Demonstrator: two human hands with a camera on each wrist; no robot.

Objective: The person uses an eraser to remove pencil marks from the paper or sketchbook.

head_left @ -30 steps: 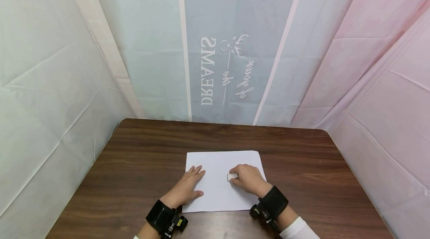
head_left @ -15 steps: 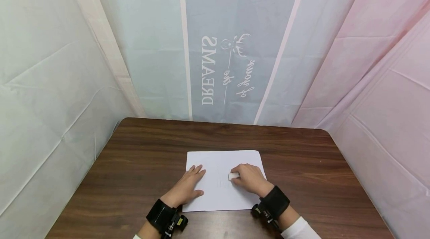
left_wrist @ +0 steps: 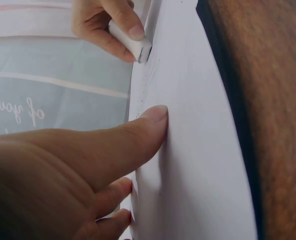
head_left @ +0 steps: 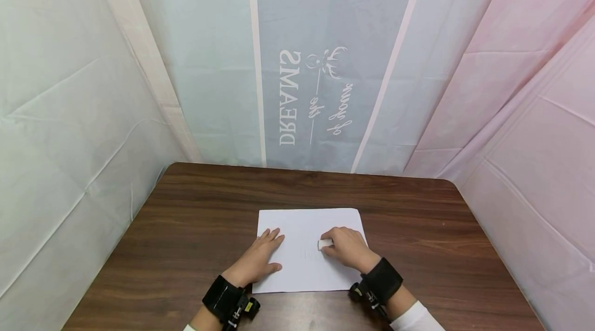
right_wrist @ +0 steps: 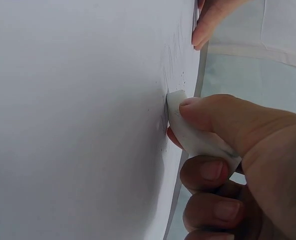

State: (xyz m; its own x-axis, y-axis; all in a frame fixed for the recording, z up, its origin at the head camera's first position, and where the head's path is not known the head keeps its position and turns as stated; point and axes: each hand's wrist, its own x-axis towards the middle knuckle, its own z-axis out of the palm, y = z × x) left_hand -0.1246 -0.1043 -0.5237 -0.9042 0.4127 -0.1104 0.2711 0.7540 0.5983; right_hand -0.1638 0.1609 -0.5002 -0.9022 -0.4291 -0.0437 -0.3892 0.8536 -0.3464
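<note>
A white sheet of paper (head_left: 297,274) lies on the table, with faint pencil lines (right_wrist: 170,62) near its middle. My right hand (head_left: 346,247) pinches a white eraser (right_wrist: 192,132) between thumb and fingers, and the eraser's end touches the paper by the lines. Small dark crumbs lie beside it in the right wrist view. My left hand (head_left: 256,261) rests on the left part of the sheet, fingers spread and thumb (left_wrist: 150,117) pointing across the paper. In the left wrist view the eraser shows in the right hand at the top.
The dark wood-grain table (head_left: 209,196) extends around the paper. Behind it hangs a grey-blue printed cloth (head_left: 325,21), with pale cloth walls at both sides. Black straps (head_left: 382,280) with small cameras sit on both wrists.
My right hand, holding the eraser, has shifted slightly to the right on the paper. The left hand stays in place on the sheet.
</note>
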